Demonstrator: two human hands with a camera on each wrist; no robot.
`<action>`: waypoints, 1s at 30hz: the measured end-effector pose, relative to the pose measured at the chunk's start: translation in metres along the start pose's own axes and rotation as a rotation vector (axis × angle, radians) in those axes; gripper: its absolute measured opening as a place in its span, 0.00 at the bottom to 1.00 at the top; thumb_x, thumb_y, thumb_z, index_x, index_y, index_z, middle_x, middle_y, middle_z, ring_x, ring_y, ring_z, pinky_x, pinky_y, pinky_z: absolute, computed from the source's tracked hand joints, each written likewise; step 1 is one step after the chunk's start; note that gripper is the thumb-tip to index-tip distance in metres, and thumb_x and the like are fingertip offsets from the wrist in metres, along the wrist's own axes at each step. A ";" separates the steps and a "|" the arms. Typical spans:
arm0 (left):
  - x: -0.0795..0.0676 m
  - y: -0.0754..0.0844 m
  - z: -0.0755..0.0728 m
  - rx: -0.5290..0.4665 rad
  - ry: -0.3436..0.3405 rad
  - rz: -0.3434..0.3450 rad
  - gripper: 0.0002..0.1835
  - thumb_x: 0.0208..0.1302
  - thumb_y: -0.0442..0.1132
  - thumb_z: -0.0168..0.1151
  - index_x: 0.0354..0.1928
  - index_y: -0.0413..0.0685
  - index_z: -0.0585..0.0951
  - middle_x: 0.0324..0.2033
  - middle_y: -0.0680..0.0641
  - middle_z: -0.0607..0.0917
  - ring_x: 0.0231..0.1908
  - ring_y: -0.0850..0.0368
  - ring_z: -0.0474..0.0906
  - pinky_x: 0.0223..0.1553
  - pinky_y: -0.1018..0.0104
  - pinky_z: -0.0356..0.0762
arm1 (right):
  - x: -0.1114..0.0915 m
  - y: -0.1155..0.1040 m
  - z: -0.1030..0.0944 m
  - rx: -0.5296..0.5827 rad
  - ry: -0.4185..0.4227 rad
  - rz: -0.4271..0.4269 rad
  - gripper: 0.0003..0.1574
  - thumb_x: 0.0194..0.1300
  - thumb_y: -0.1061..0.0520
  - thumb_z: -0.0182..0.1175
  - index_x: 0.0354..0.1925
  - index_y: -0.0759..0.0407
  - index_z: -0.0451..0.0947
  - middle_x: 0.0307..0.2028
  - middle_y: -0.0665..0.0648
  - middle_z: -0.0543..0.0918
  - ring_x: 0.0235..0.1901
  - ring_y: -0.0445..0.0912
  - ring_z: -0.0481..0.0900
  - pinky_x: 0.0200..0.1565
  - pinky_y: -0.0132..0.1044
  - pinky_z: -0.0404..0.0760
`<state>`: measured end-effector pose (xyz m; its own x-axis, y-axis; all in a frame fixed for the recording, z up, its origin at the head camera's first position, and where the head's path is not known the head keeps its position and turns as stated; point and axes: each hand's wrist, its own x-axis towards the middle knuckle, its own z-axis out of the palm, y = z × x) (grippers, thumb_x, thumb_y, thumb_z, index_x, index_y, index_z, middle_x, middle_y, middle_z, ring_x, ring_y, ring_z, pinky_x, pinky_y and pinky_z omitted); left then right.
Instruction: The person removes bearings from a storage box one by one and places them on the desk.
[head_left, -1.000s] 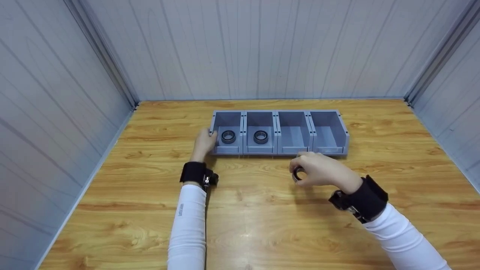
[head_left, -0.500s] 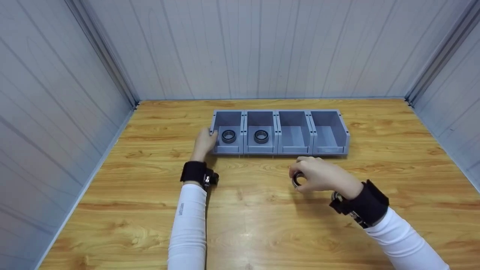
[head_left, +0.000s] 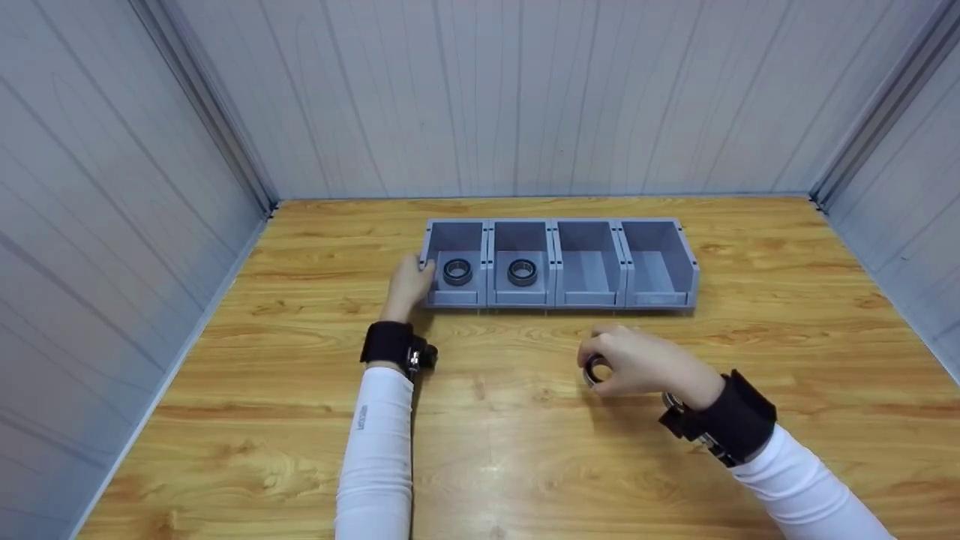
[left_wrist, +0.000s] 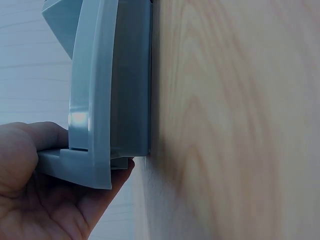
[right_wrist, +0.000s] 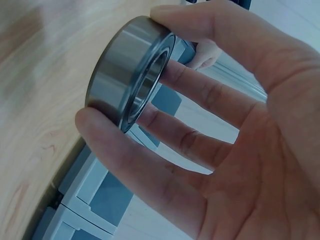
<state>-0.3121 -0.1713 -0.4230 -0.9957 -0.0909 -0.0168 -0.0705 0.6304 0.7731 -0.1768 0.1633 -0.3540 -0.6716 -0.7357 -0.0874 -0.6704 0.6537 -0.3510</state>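
Note:
My left hand [head_left: 410, 286] grips the left side wall of the leftmost grey bin [head_left: 457, 298], thumb over the edge and fingers outside and beneath, as the left wrist view shows. My right hand [head_left: 641, 364] pinches a ball bearing [right_wrist: 112, 75] between thumb and fingers, tilted on edge, in front of the bins. Its steel outer ring faces the right wrist camera. One bearing [head_left: 457, 282] lies flat in the leftmost bin, another bearing [head_left: 523, 282] in the second bin. Behind the right wrist, a further ring-shaped bearing [head_left: 673, 402] shows in part.
The third bin [head_left: 591, 299] and fourth bin [head_left: 660, 299] complete the joined row on the wood-grain table [head_left: 480, 450]. A pale panel wall [head_left: 517, 97] stands behind, with side walls left and right. Each wrist wears a black camera strap [head_left: 388, 343].
My right hand has drawn back toward me from the bins, with the bearing in its fingers. Part of another bearing has come into view behind the wrist. The left hand stays put.

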 end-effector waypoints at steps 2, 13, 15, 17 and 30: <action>0.000 0.001 0.000 0.003 0.000 -0.002 0.10 0.67 0.38 0.47 0.33 0.40 0.74 0.23 0.50 0.67 0.28 0.54 0.67 0.31 0.65 0.65 | -0.001 -0.001 0.001 0.000 -0.002 0.005 0.13 0.47 0.59 0.65 0.36 0.57 0.80 0.34 0.54 0.78 0.31 0.43 0.74 0.33 0.35 0.75; 0.000 0.002 -0.001 0.017 -0.012 -0.024 0.11 0.68 0.39 0.47 0.35 0.37 0.74 0.26 0.48 0.69 0.31 0.53 0.69 0.34 0.62 0.68 | -0.007 -0.004 0.007 -0.012 -0.015 0.028 0.14 0.50 0.57 0.65 0.38 0.55 0.81 0.35 0.52 0.77 0.31 0.41 0.73 0.32 0.35 0.72; 0.000 0.002 -0.002 0.017 -0.009 -0.020 0.11 0.68 0.39 0.47 0.32 0.39 0.74 0.25 0.49 0.69 0.30 0.53 0.69 0.32 0.63 0.67 | -0.008 -0.005 0.008 0.003 -0.022 0.025 0.14 0.49 0.58 0.65 0.38 0.56 0.81 0.35 0.52 0.77 0.30 0.41 0.72 0.32 0.35 0.72; -0.001 0.002 -0.002 0.011 -0.003 -0.014 0.11 0.68 0.39 0.48 0.29 0.42 0.71 0.23 0.49 0.68 0.28 0.54 0.68 0.31 0.64 0.66 | -0.009 -0.005 0.008 0.020 -0.035 0.030 0.15 0.48 0.59 0.64 0.39 0.57 0.81 0.35 0.53 0.76 0.30 0.41 0.72 0.32 0.34 0.72; 0.000 0.000 0.000 0.002 0.015 0.007 0.14 0.68 0.38 0.49 0.22 0.48 0.66 0.19 0.51 0.66 0.23 0.57 0.64 0.27 0.67 0.63 | -0.013 -0.005 0.020 0.017 -0.022 0.011 0.14 0.50 0.57 0.67 0.38 0.57 0.81 0.37 0.52 0.78 0.33 0.42 0.75 0.37 0.38 0.76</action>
<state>-0.3124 -0.1712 -0.4228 -0.9952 -0.0979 -0.0020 -0.0638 0.6329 0.7716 -0.1586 0.1659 -0.3696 -0.6718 -0.7323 -0.1114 -0.6574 0.6588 -0.3658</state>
